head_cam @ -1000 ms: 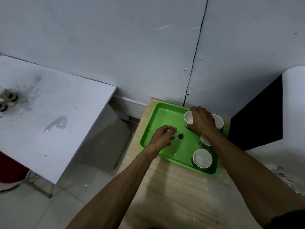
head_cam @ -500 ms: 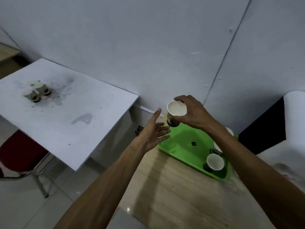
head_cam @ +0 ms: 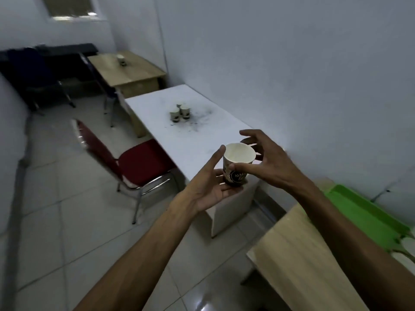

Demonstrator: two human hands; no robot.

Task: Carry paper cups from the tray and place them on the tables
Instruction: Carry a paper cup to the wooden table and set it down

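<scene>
Head view, one item in transit: cup [head_cam: 238, 163], paper, white inside, dark printed band low on the wall, upright, open mouth up, held in the air over the floor between the wood table [head_cam: 298, 250] and the white table [head_cam: 197, 131]. Left hand [head_cam: 211, 187]: palm up, fingers loosely curled under the base, thumb raised beside the rim; it cups the base rather than clamps it. Right hand [head_cam: 267, 160]: thumb across the printed band, fingers spread wide behind the wall; whether they touch it cannot be told. Handling, judged: light, thin-walled, easily crushed near the rim; best taken low on the wall or under the base. Tray [head_cam: 363, 212], green, at right edge. Three cups [head_cam: 180, 113] already on the white table.
</scene>
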